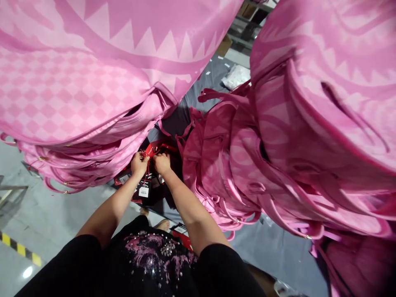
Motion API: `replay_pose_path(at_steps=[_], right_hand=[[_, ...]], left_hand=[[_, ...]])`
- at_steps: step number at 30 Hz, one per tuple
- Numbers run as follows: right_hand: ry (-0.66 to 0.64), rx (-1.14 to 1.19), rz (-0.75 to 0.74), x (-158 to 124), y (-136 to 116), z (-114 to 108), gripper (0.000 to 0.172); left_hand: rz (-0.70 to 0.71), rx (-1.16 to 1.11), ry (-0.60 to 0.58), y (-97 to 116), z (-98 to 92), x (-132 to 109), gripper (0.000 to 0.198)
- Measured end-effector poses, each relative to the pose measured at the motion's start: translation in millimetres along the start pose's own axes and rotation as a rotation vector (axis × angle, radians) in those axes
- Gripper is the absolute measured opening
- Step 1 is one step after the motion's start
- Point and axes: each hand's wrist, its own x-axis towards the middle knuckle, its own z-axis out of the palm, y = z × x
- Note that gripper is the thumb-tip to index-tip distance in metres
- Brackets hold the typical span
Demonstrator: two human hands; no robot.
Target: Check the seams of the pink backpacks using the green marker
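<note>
My left hand (139,165) is closed in a pinch on a bunch of thin red tag strings (148,154). Close beside it, my right hand (161,163) has its fingers curled among the red and black tags; what they grip is hidden. Below the hands lie several black hang tags (144,183), one with a white barcode label. Both hands are low in the gap between two stacks of pink backpacks. The left stack (71,99) has a checkered and jagged-tooth pattern. The right stack (216,156) leans close to my right forearm.
A larger pink backpack (309,115) bulges over the right side, with straps hanging down. A clear plastic bag (236,76) lies on the grey surface beyond. At lower left, yellow-black tape (20,247) marks the floor. A cardboard box (224,45) stands farther back.
</note>
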Motion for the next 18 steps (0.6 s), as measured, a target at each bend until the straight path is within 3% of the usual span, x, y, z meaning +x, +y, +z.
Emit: replay_pose_path(at_steps=[3, 7, 10, 13, 15, 18], right_hand=[[0.027, -0.010, 0.043, -15.6, -6.7, -14.3, 0.025], [0.049, 0.004, 0.204, -48.4, -11.2, -43.2, 0.020], [0.124, 0.048, 0.244, -86.8, -5.8, -64.6, 0.020], [0.315, 0.271, 0.254, -131.2, 3.0, -69.2, 0.017], [0.443, 0.525, 0.270, -156.1, 6.4, -59.3, 0.014], [0.543, 0.760, 0.288, -180.3, 6.6, -35.7, 0.015]], left_hand=[[-0.021, 0.009, 0.023, 4.3, 5.8, 5.2, 0.029], [-0.050, 0.037, 0.051, 23.4, 11.4, 17.5, 0.027], [0.003, 0.049, 0.010, 43.3, 1.2, 14.8, 0.042], [0.140, 0.048, -0.006, 64.0, -19.5, -16.6, 0.064], [0.283, -0.062, -0.049, 78.5, -31.4, -51.9, 0.053], [0.440, -0.300, -0.349, 99.6, -37.6, -106.8, 0.030]])
